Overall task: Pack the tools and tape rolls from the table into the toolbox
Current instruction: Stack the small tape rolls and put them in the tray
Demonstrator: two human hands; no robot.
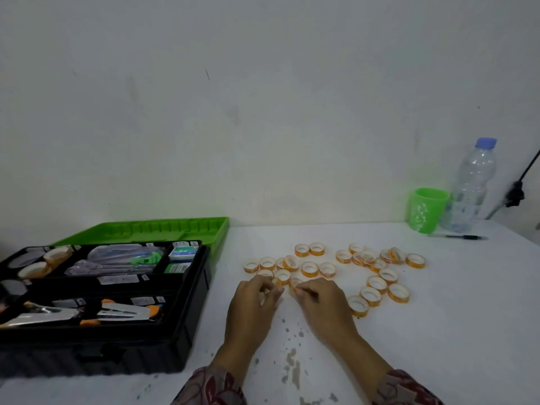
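I count more than twenty small orange tape rolls (309,268) on the white table (438,331). They lie in two loose bunches, and some overlap, so I cannot get the exact number. Two more rolls (57,254) sit in the back left part of the toolbox (163,343).

There is one black toolbox, open, with its green lid (152,229) lying back toward the wall. It holds two staplers (125,311) in the front row and one little box (184,254) at the back right. The toolbox is on the left, and its left side runs out of my sight.

Both hands are at the near edge of the left bunch, close together but not touching. The right hand (324,302) pinches one roll (294,284) at its fingertips. The left hand (254,302) has curled fingers over another roll, but it is blurry and I cannot tell if it grips it. The other bunch is just to the right of the right hand.

A strip of white table lies between the toolbox and the hands. One green cup (428,210), one water bottle (473,185) and one pen (461,237) stand far back on the right by the wall. Grey spots (292,361) mark the table between the two arms.
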